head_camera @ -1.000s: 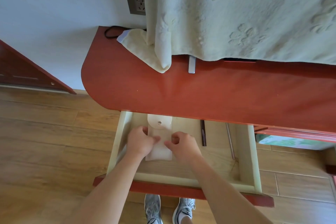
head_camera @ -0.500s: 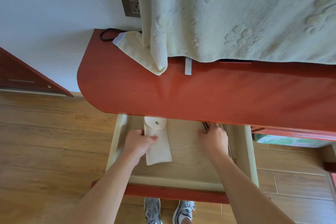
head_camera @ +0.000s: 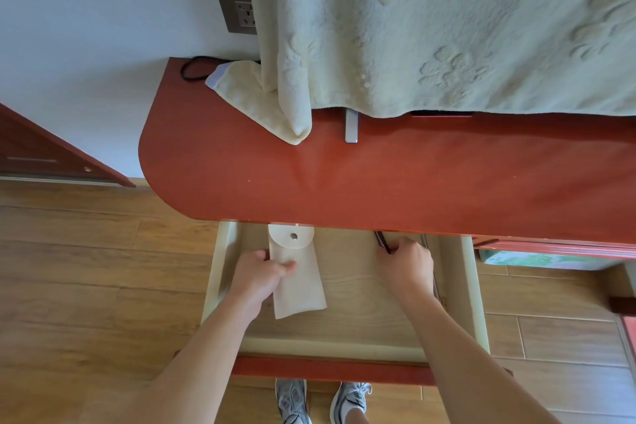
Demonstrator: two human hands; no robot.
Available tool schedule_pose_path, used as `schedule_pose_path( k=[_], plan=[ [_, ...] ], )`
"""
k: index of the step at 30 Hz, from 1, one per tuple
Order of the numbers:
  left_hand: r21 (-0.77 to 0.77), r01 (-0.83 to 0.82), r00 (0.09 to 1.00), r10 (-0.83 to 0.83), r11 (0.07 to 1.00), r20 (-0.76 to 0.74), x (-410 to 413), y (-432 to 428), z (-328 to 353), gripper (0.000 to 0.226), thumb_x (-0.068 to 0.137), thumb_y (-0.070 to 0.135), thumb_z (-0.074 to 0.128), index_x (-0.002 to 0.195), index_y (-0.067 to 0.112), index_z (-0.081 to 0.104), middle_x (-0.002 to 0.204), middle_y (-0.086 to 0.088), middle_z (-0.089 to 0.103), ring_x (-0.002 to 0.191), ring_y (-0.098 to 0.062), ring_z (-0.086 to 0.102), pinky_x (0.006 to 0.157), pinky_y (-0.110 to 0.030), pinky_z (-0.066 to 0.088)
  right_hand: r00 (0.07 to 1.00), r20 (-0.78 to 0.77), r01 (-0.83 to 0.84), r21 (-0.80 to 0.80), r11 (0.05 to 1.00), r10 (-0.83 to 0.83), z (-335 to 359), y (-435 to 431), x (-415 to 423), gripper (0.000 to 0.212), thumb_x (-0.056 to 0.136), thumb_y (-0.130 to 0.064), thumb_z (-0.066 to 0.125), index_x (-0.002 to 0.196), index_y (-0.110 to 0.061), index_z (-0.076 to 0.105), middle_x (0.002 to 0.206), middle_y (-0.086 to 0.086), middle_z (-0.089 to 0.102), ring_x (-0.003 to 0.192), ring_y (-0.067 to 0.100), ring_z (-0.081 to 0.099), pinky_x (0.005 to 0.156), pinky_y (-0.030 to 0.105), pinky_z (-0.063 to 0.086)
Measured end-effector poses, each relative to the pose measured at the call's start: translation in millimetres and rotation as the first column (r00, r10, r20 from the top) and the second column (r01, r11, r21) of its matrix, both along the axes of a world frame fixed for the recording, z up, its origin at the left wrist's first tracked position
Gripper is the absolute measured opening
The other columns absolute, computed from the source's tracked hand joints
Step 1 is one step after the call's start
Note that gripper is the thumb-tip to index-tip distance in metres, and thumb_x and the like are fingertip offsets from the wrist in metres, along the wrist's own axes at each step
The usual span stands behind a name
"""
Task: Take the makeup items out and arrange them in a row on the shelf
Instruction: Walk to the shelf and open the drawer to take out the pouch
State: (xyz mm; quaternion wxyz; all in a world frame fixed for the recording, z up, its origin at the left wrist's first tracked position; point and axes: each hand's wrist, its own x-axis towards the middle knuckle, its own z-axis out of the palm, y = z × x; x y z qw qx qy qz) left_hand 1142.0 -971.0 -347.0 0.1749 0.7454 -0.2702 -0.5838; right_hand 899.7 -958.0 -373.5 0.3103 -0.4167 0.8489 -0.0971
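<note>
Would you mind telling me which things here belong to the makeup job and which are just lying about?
Part of the job:
- cream pouch, under the left hand
- dark slim stick, at the right hand
- open drawer
- red shelf

Just lying about:
- pale blanket
- black cable
- wall socket
- silver bar

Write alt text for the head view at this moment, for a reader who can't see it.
Seen from above, a person reaches into an open drawer under a red shelf: the left hand holds a cream snap pouch, while the right hand closes on a thin dark stick. A pale towel hangs over the shelf's back edge.
</note>
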Motion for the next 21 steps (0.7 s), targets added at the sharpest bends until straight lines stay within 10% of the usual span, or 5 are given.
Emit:
schedule_pose_path(
  k=[21],
  plan=[
    [0.206,-0.031,0.97,0.079,0.978,-0.231,12.6,18.4,54.5,0.027,0.079,-0.001,0.078,0.103,-0.002,0.068,0.099,-0.015,0.075,0.094,-0.029,0.071,0.075,-0.039,0.059,0.999,0.033,0.014,0.021,1.0,-0.015,58.2,37.2,20.0,0.025,0.084,-0.024,0.063,0.064,-0.009,0.061,0.049,-0.001,0.052,0.043,0.013,0.045,0.041,0.021,0.032]
  ],
)
